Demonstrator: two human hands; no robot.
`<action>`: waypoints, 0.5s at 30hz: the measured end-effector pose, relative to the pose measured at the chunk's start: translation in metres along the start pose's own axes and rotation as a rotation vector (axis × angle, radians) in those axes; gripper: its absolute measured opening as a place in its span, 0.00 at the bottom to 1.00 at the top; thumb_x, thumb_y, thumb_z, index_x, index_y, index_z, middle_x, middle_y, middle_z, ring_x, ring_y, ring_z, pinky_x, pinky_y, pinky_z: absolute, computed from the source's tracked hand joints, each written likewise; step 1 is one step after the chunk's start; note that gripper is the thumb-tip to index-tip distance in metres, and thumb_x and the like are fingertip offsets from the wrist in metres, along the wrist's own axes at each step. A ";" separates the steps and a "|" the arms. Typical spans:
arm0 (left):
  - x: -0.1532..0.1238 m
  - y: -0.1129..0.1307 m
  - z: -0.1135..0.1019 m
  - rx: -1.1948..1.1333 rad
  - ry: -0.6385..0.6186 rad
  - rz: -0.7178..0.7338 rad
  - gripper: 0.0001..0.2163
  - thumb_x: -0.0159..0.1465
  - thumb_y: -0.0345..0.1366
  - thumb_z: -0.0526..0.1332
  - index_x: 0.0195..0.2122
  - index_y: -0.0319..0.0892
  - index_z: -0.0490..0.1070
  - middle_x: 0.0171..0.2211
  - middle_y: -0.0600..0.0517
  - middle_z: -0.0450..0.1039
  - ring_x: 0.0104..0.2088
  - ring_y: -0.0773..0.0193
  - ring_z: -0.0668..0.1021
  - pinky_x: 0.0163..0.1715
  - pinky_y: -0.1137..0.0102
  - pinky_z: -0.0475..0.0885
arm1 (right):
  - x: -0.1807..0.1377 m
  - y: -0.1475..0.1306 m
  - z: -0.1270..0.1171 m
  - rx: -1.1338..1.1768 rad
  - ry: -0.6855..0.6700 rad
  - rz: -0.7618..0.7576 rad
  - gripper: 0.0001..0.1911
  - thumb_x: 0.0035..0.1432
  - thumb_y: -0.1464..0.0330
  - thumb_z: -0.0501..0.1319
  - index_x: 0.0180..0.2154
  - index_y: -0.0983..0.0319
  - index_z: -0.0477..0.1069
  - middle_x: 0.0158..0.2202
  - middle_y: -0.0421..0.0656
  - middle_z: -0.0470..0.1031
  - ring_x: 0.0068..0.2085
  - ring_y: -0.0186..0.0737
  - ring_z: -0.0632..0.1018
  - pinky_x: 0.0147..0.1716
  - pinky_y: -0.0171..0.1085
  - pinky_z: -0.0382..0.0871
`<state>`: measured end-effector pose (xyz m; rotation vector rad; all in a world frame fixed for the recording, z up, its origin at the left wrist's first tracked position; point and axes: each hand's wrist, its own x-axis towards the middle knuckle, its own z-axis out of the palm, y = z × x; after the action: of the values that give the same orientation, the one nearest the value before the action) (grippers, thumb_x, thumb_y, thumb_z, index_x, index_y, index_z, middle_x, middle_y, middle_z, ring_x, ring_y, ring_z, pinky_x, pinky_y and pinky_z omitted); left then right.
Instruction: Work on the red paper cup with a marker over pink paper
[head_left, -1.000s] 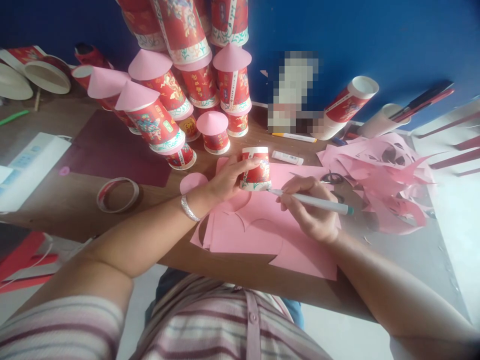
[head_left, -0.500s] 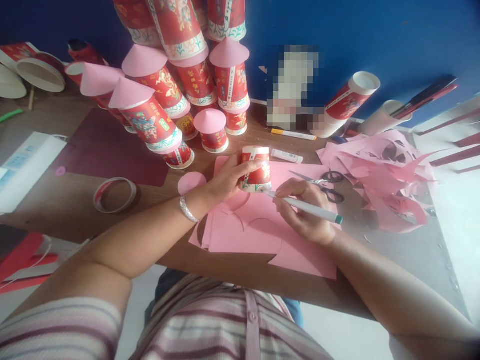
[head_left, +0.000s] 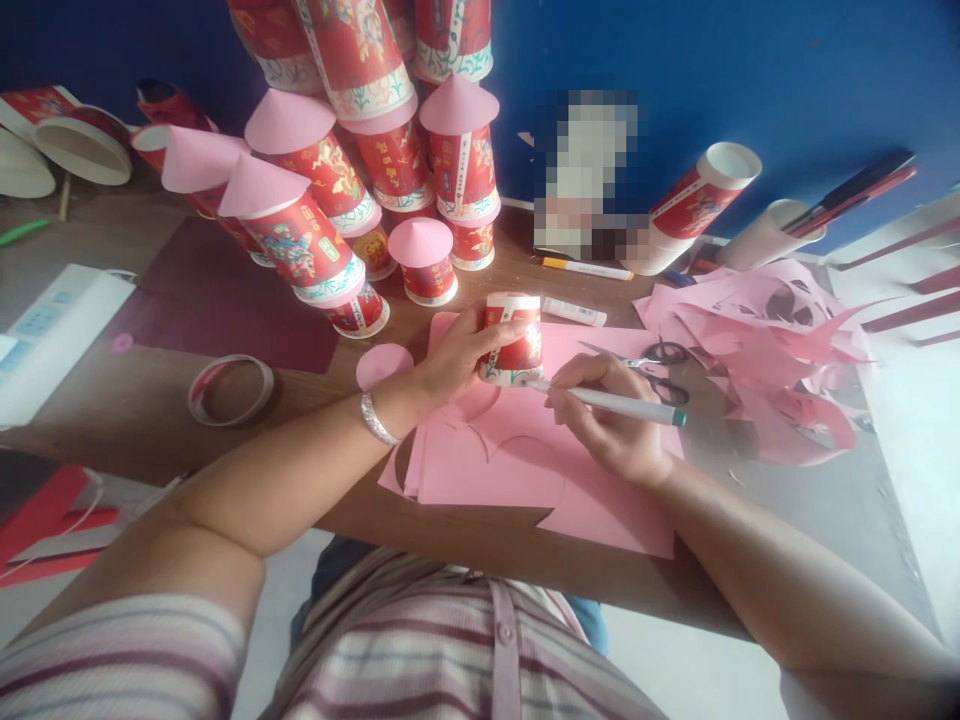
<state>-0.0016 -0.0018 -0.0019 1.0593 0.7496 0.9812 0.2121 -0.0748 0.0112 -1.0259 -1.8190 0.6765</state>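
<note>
My left hand (head_left: 454,358) is wrapped round a small red paper cup (head_left: 517,338) that stands upside down on a stack of pink paper sheets (head_left: 517,450). My right hand (head_left: 611,425) grips a white pen (head_left: 611,400) with a green end. Its tip touches the paper at the cup's rim on the right side. Curved cut-outs show in the pink sheets just below the cup. A silver bracelet sits on my left wrist.
A stack of red cups with pink paper cones (head_left: 352,190) rises behind. Scissors (head_left: 652,362) lie right of the cup, pink scraps (head_left: 765,350) further right. A tape roll (head_left: 229,388), a pink paper circle (head_left: 384,365), a glue stick (head_left: 574,312) and a white box (head_left: 52,335) lie about.
The pen tip has slid along the cup's rim toward the cup's near side, and my right hand has shifted slightly left. The left hand and cup stay put.
</note>
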 end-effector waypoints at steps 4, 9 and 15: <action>-0.001 0.001 -0.001 0.018 -0.002 0.010 0.20 0.67 0.55 0.79 0.36 0.45 0.79 0.33 0.51 0.76 0.33 0.60 0.76 0.36 0.62 0.73 | 0.001 0.000 0.001 0.011 -0.001 -0.004 0.08 0.74 0.68 0.69 0.39 0.54 0.74 0.29 0.36 0.81 0.28 0.38 0.81 0.30 0.39 0.78; 0.000 -0.002 -0.002 -0.015 -0.008 0.028 0.20 0.68 0.55 0.79 0.34 0.45 0.79 0.32 0.52 0.76 0.33 0.60 0.77 0.37 0.63 0.75 | 0.001 0.000 0.001 -0.024 -0.012 0.027 0.08 0.74 0.66 0.69 0.38 0.54 0.74 0.28 0.37 0.81 0.28 0.39 0.81 0.31 0.40 0.80; 0.002 -0.010 -0.008 -0.061 -0.037 0.020 0.16 0.69 0.51 0.78 0.37 0.44 0.82 0.34 0.51 0.79 0.36 0.59 0.79 0.43 0.62 0.78 | 0.002 0.000 0.000 -0.018 0.018 0.017 0.08 0.74 0.66 0.69 0.38 0.54 0.74 0.28 0.36 0.80 0.28 0.38 0.80 0.29 0.38 0.76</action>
<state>-0.0045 0.0012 -0.0142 1.0314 0.6762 0.9929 0.2116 -0.0727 0.0121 -1.0573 -1.8056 0.6605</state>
